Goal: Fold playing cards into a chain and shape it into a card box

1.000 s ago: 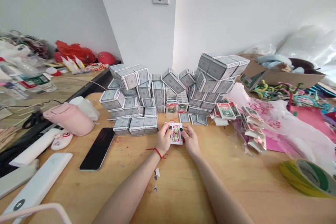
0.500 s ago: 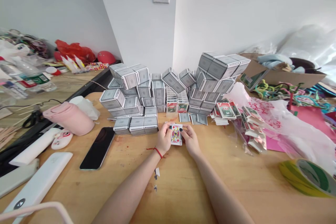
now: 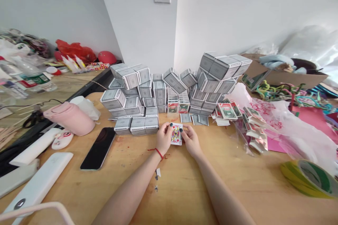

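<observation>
Between my hands are face-up playing cards (image 3: 176,136), the top one a red-and-yellow picture card with a red diamond. My left hand (image 3: 164,137) grips their left edge, its thumb on the face; a red string bracelet circles that wrist. From the other side, my right hand (image 3: 192,140) holds the right edge with its thumb on the card. How many cards lie underneath I cannot tell. Just beyond my fingers are a few grey-backed cards (image 3: 200,119) and two upright decks (image 3: 173,108) with red and green fronts. Grey-backed card bundles (image 3: 144,125) are stacked close by on the left.
More bundles (image 3: 221,66) rise in a leaning stack at the back right. Emptied-looking card boxes (image 3: 256,130), a plastic bag (image 3: 280,119) and yellow-green tape (image 3: 310,178) lie rightward. Leftward are a black phone (image 3: 98,149), a pink cup (image 3: 69,119) and a white power bank (image 3: 42,184).
The cards and my left hand have shifted slightly left. A second card edge now shows along the right side, by my right thumb. The stacks have not moved.
</observation>
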`<state>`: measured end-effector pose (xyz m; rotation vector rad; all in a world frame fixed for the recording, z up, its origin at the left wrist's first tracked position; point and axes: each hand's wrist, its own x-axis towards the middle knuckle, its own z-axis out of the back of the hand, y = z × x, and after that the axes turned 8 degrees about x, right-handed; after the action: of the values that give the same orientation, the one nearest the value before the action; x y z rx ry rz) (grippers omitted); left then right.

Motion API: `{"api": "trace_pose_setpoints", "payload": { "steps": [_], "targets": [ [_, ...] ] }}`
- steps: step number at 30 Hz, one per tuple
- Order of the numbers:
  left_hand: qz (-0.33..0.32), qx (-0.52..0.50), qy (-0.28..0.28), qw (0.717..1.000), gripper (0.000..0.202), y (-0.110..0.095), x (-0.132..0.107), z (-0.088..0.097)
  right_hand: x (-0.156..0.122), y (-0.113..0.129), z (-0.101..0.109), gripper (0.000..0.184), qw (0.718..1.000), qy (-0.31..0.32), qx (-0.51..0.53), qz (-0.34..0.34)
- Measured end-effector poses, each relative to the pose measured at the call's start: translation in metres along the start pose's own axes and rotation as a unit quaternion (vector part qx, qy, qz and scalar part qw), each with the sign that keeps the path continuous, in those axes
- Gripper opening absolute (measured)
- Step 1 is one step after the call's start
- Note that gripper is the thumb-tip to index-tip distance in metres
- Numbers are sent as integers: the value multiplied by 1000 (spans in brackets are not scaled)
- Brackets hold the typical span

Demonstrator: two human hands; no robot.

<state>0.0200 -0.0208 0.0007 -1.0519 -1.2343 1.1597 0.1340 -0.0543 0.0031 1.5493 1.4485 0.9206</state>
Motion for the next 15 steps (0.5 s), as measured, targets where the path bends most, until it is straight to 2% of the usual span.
{"api": "trace_pose_setpoints", "payload": {
  "steps": [9, 15],
  "targets": [
    [26, -16, -11, 999, 11, -3, 4, 3, -1, -5, 2, 34, 997, 12, -70, 36],
    [-9, 3, -17, 1000, 12, 1, 2, 2, -2, -6, 1, 31, 997, 30, -64, 41]
  ]
}}
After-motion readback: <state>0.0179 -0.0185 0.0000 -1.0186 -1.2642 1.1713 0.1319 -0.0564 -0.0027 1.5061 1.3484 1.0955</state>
